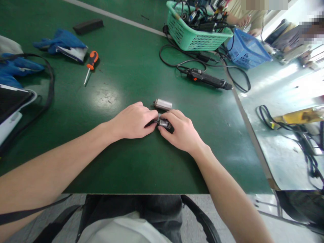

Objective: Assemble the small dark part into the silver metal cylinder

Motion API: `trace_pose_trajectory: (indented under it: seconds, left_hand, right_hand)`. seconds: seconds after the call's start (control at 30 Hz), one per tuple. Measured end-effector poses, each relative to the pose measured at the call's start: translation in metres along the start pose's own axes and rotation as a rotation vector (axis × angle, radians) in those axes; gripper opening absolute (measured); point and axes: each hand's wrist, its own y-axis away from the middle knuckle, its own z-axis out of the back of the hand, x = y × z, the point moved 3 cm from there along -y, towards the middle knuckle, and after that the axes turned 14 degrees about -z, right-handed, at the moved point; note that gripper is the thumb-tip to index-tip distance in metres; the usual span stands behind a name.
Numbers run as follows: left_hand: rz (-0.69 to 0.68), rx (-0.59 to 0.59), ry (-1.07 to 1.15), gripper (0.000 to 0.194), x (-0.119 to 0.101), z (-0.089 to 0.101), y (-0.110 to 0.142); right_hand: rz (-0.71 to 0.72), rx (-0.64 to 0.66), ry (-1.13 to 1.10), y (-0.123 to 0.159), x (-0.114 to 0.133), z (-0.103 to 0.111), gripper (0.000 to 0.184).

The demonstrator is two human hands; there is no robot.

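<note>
Above the green, glossy desk (pixel 126 168), a small, silver and black cylindrical part (pixel 165 124) is being held low between two bare hands, nearer to the front edge than to the far side and well in from the right edge. The left hand (pixel 136 120) is being kept narrow, its thumb and fingers closed on the dark, thin end of the part. The right hand (pixel 180 130) is being curled around the other end, also narrow, with the thumb below and the fingers above. The fingertips of both hands are almost meeting.

Much of the part is being hidden by the fingers; whether one piece or two joined pieces are being gripped cannot be told. Both forearms are being cut off by the picture's border. Where it is being left uncovered, the part is showing a shiny metal barrel with black beside it.

Just beyond the hands, a plain silver metal cylinder (pixel 163 104) is being supported on its side by the desk. Toward the far left corner, an orange and black screwdriver (pixel 93 60) is being kept near a crumpled blue and white glove (pixel 64 44). Toward the far right corner, a black corded power screwdriver (pixel 209 78) is being partly encircled by cable, below a mint-green plastic basket (pixel 199 38) filled with tangled dark items.
</note>
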Motion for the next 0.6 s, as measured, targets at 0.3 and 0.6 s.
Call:
trace_pose_trajectory:
  seconds: [0.3,0.6]
  left_hand:
    - [0.002,-0.017,-0.012,0.022,0.0001,0.0,0.0004]
    - [0.007,-0.006,-0.009,0.023,0.0002,-0.0007,0.0]
  right_hand:
    - [-0.005,-0.001,0.006,0.0001,-0.0007,-0.0003,0.017]
    - [-0.008,0.002,0.013,-0.0007,-0.001,-0.0001,0.017]
